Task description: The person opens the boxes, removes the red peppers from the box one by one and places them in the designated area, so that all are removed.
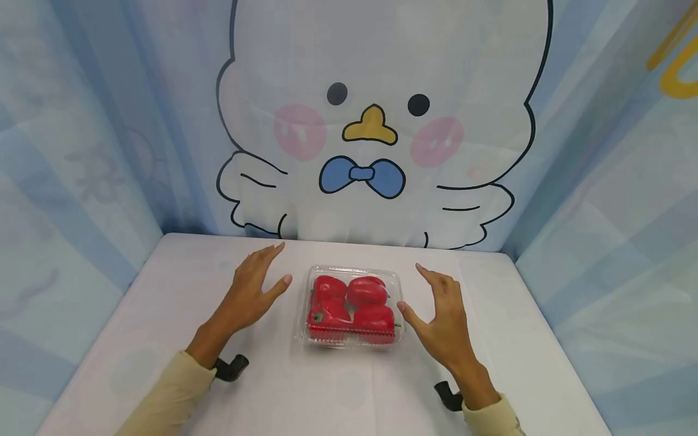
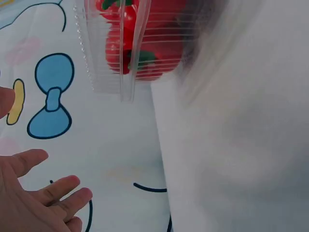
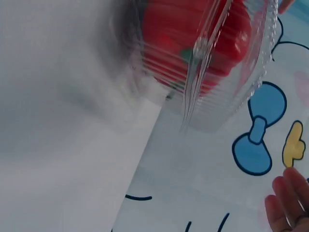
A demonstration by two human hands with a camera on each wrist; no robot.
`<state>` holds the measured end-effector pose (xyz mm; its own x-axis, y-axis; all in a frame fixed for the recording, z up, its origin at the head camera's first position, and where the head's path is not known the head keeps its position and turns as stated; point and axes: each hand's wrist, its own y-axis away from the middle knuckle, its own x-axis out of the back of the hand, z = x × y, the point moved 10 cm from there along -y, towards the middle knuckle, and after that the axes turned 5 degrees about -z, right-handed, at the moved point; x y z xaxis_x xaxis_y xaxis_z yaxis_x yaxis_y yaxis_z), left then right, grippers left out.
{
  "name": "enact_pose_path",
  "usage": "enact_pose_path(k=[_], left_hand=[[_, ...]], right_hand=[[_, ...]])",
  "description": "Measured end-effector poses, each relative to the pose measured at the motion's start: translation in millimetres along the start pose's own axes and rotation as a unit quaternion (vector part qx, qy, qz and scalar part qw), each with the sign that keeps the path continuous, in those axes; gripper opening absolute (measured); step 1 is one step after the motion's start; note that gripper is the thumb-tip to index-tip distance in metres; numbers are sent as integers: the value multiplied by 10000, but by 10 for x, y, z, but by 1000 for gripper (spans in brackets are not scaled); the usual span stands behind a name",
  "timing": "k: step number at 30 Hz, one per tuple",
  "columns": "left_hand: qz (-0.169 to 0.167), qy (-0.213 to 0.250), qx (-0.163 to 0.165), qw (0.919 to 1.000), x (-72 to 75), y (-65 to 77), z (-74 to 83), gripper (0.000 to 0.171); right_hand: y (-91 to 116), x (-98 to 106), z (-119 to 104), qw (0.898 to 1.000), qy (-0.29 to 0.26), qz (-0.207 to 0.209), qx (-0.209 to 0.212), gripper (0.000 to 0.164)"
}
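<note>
A clear plastic clamshell box sits closed on the white table, with several red peppers inside. Green stems show through the ribbed wall in both wrist views. To the left of the box, my left hand hovers with thumb and fingers spread apart, holding nothing. On the other side, my right hand is likewise spread and bare, its thumb tip right at the box's right edge in the head view. Fingers of the left hand appear low in the left wrist view; those of the right hand appear in the right wrist view.
The white table ends at a back curtain printed with a cartoon chick and blue bow tie. Pale blue curtains hang along both sides. A black wrist mount projects from each sleeve.
</note>
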<state>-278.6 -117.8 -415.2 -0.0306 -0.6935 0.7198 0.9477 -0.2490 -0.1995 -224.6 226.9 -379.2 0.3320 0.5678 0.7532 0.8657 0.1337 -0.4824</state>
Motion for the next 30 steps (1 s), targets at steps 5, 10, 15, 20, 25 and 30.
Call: enact_pose_path(k=[5, 10, 15, 20, 25, 30], left_hand=[[-275, 1054, 328, 9935, -174, 49, -129, 68], [-641, 2189, 699, 9711, -362, 105, -271, 68], [-972, 2908, 952, 9471, -531, 148, -397, 72], [-1150, 3291, 1000, 9319, -694, 184, -494, 71], [-1341, 3703, 807, 9156, -846, 200, -522, 68], [-1466, 3988, 689, 9026, -940, 211, -533, 70]], right_hand=[[106, -27, -167, 9994, -99, 168, 292, 84], [209, -75, -312, 9974, -155, 284, 641, 79], [316, -210, -342, 9967, -327, 207, 707, 76], [428, -372, -370, 9960, -448, 99, 762, 72], [513, -492, -411, 9950, -471, 35, 885, 61], [571, -594, -438, 9946, -403, -26, 961, 52]])
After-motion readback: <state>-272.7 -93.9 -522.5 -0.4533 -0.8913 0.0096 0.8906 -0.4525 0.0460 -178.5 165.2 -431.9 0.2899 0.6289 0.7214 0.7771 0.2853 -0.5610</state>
